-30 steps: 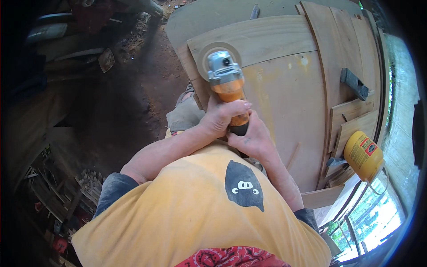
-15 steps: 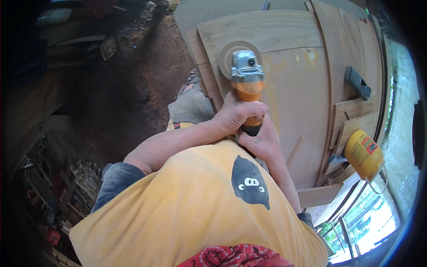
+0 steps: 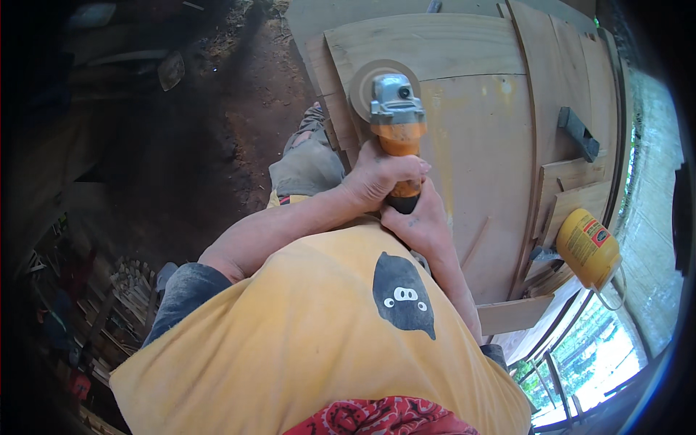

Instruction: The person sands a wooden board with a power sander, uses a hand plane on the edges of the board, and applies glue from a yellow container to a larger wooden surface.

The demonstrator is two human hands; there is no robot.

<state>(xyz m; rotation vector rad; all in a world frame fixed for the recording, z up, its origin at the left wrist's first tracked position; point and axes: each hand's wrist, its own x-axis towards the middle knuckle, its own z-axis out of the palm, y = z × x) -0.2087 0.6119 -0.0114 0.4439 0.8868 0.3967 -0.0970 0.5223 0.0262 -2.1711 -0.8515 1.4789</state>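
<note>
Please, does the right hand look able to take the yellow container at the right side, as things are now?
Probably not now: the right hand is closed on the angle grinder, together with the left hand. Across the wooden panel, though, little seems to block the way to the yellow container.

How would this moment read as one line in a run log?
left hand: grips angle grinder | right hand: around its rear | disc: overlaps wooden panel in view, contact unclear | yellow container: at right
</note>
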